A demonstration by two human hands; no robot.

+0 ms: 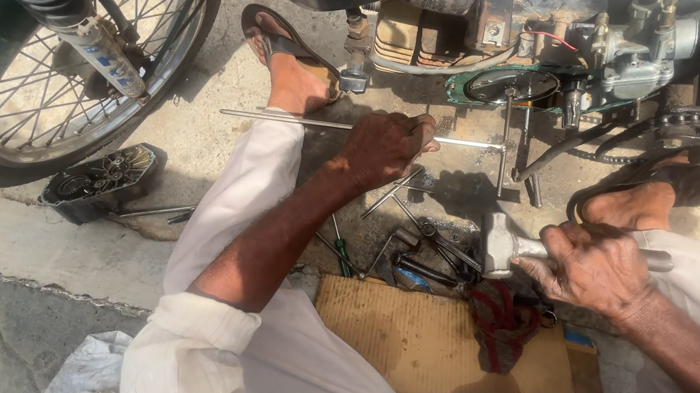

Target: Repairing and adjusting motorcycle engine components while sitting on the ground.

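A spoked motorcycle wheel (58, 72) is seen at upper left, with a black engine cover (101, 181) laid on the concrete beside it. A flattened cardboard sheet (420, 346) is spread at centre, a red rag (501, 321) resting on it; loose spanners (417, 246) are scattered just beyond.

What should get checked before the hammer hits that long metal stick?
1. Left hand grips the long metal rod: ok.
2. Right hand holds the hammer by its handle: ok.
3. Rod's far end lined up on the engine: cannot tell, too small to see.
4. Fingers clear of the spot to be struck: cannot tell.
5. Feet out of the way: not ok, the sandalled foot sits right beside the rod.
6. Ground free of clutter: not ok, loose tools lie under the hammer.
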